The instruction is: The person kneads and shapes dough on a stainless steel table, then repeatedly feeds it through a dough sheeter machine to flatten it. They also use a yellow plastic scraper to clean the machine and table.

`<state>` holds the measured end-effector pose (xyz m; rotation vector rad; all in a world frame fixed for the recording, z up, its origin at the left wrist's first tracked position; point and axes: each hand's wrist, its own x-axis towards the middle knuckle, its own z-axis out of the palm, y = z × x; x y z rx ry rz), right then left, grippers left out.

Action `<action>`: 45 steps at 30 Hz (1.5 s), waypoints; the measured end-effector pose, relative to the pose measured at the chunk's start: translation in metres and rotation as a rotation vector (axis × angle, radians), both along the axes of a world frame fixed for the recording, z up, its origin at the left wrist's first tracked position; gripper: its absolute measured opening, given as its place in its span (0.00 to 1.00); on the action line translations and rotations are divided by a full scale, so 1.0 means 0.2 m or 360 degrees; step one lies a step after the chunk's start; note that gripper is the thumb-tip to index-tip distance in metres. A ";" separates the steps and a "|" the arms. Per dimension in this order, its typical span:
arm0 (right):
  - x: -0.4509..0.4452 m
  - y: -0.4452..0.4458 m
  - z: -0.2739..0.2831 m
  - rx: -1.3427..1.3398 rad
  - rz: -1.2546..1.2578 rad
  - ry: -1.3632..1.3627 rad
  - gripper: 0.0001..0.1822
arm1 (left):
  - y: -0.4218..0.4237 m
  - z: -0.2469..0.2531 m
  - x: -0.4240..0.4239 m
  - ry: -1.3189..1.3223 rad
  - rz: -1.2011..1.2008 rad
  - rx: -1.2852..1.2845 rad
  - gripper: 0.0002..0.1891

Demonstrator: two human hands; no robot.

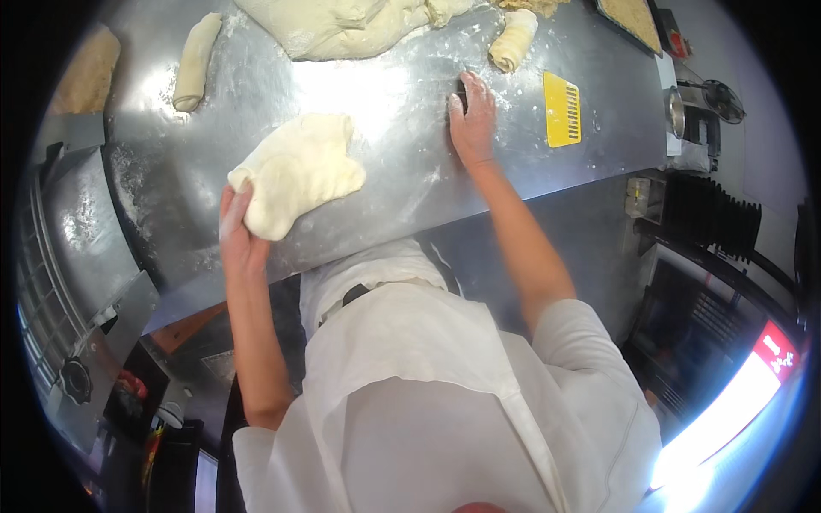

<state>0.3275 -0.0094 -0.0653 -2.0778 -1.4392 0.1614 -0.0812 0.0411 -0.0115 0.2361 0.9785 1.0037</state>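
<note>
A flattened, uneven sheet of pale dough (pixel 298 170) lies on the stainless-steel worktable (pixel 410 186), near its front edge. My left hand (pixel 240 227) grips the dough's left end, thumb on top and fingers beneath, partly hidden. Off to the right, my right hand (pixel 474 118) is over the metal surface, flour on its fingers, thumb apart from the others and nothing held. A yellow dough scraper (pixel 557 110) with a slotted side is to the right of that hand. Just beyond the fingertips is a short dough roll (pixel 514 40).
At the far side sits a large dough mass (pixel 346 29). A longer dough roll (pixel 197 64) lies at the left. Crumbly tan filling (pixel 539 6) and a tray of tan crumbs (pixel 632 22) are at the back right. A metal machine (pixel 83 224) adjoins the table's left end.
</note>
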 end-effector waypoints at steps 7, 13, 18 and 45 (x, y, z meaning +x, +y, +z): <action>-0.41 0.16 -0.02 -0.0407 -0.0028 -0.0489 0.47 | -0.02 0.70 0.00 -0.0300 0.0164 0.0272 0.28; -0.89 0.21 0.06 -0.0437 0.1242 -0.0164 0.47 | 0.07 0.82 0.10 0.0619 -0.0056 0.0549 0.23; -0.31 0.11 0.01 -0.0368 0.0768 -0.0410 0.35 | -0.02 0.22 0.52 0.0905 -0.0513 0.0227 0.29; -1.17 0.76 0.14 -0.0582 0.1291 -0.0501 0.44 | -0.47 -0.05 0.10 0.2164 -0.1044 0.1636 0.33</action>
